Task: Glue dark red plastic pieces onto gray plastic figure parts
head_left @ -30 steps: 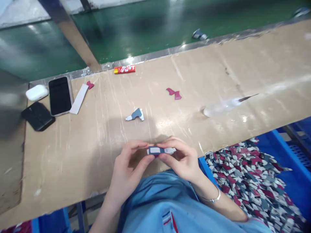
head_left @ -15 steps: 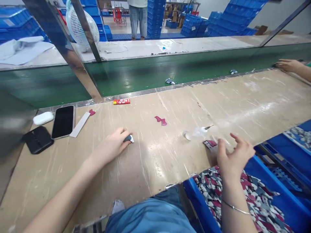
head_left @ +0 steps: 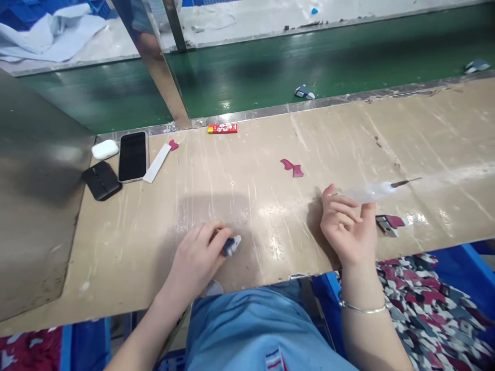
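My left hand (head_left: 203, 252) is closed on a small dark blue and white piece (head_left: 232, 245), low over the tan table (head_left: 263, 206). Further right, my right hand (head_left: 348, 221) has its palm turned up, with its fingers curled at the rear end of a translucent squeeze bottle (head_left: 369, 192). The bottle's thin dark needle tip points right. Beside that hand lies a maroon, white and dark piece (head_left: 390, 224). Two maroon pieces (head_left: 293, 168) rest near the table's middle.
At the left are a phone (head_left: 133, 156), a white case (head_left: 105, 149), a black flat case (head_left: 102, 181) and a white strip (head_left: 157, 164). A red packet (head_left: 223, 129) lies near the green belt (head_left: 247, 87). Blue bins (head_left: 327, 296) of pieces sit below the front edge.
The view has tilted down and turned left. My right hand has moved from beside the maroon and white piece to the bottle and closed on it. My left hand still holds its piece.
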`<state>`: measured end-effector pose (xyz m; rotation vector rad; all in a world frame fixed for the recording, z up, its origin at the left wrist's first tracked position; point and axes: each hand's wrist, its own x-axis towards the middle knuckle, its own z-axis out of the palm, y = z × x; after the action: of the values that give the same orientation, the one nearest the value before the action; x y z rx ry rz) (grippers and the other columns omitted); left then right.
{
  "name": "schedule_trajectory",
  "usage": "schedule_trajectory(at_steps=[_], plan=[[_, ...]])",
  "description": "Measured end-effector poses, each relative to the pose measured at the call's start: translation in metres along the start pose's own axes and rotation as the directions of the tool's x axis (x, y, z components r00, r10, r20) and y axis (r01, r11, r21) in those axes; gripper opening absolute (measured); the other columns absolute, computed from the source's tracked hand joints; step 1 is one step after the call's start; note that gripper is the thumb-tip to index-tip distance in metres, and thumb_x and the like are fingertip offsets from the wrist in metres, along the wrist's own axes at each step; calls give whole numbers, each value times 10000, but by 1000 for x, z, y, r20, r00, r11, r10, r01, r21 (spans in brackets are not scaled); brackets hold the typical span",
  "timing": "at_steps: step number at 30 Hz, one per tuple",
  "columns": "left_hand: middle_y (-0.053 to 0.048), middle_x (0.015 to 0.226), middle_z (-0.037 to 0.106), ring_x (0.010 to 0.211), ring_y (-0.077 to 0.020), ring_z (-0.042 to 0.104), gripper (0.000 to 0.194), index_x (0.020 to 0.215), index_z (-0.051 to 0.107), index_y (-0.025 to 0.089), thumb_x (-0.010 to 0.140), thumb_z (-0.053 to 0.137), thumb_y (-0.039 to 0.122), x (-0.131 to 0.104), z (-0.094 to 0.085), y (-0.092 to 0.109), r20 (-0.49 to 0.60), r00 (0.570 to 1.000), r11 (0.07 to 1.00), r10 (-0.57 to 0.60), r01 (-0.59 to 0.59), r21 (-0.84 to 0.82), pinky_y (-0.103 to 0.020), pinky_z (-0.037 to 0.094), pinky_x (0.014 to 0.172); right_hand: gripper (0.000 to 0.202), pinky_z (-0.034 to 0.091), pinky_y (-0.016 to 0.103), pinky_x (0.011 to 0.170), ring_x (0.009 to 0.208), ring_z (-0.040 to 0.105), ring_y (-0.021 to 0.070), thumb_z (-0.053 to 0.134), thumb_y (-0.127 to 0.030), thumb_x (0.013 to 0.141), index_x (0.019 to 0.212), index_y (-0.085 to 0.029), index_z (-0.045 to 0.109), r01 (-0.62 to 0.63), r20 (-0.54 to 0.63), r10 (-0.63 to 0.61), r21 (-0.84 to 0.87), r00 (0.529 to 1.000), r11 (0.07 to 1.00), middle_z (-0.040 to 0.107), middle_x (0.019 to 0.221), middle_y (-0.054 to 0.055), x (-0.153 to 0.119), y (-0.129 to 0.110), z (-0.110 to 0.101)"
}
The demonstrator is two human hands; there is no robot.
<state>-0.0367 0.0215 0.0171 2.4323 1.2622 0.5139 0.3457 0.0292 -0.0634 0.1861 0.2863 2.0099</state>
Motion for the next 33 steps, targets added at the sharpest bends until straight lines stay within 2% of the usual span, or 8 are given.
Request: schedule_trajectory(at_steps=[4,8,11,13,15,21,26,33], plan=[[-177,1489,670,1350,-413,664,709,1362,619,261,842,898,655,-26,3,4,90,995,997,-42,48,-61,-585,573,1126,482,348,334,458,464,366,121,739,45,686,1043,-278,761,-89,37,81,403,996,911,579,624,-84,7,-16,-1],[-227,1513,636,1385,-468,598,1013,1500,521,211,773,835,843,-37,15,22,-12,976,973,-217,217,73,-671,477,1176,303,407,304,437,497,436,112,843,-258,843,1123,-259,729,220,-186,-239,-121,953,968,634,719,-51,8,26,15],[-237,1470,667,1378,-468,590,877,1428,574,178,827,860,748,-39,27,39,-39,975,967,-219,223,125,-654,455,1177,321,400,276,417,490,447,101,793,-576,912,1036,-289,724,206,-133,-580,-852,804,481,622,712,-50,14,78,29],[-222,1429,703,1364,-447,605,689,1388,598,184,899,861,593,-41,32,46,-62,972,966,-226,232,115,-626,465,1159,451,336,296,369,451,430,112,764,-745,874,968,-306,719,69,-1,-621,-994,783,88,658,726,-30,22,110,34],[-195,1419,727,1358,-422,623,523,1373,613,211,955,816,451,-45,32,47,-68,966,964,-249,254,73,-598,486,1135,558,309,296,347,421,434,117,778,-828,825,920,-282,715,2,63,-577,-994,814,-105,674,696,-16,28,134,35],[-100,1449,757,1325,-324,709,539,1510,583,315,998,734,247,-41,16,40,-61,935,909,-349,323,-262,-496,580,1117,570,414,311,377,475,549,155,799,-805,837,986,-256,769,34,158,-581,-975,798,-218,753,794,37,28,159,22],[-84,1567,708,906,-167,799,769,1616,480,364,935,785,178,-7,18,36,38,921,670,-388,310,-675,-310,664,831,470,587,403,668,790,727,255,805,-729,886,1005,-276,766,84,372,-643,-898,670,-432,758,955,71,26,158,12],[-100,1579,699,802,-147,793,723,1537,535,317,884,788,140,10,24,31,102,906,597,-410,351,-722,-307,665,805,424,604,479,736,834,730,307,799,-679,919,1034,-275,742,30,505,-633,-795,587,-606,748,949,92,29,160,6]])
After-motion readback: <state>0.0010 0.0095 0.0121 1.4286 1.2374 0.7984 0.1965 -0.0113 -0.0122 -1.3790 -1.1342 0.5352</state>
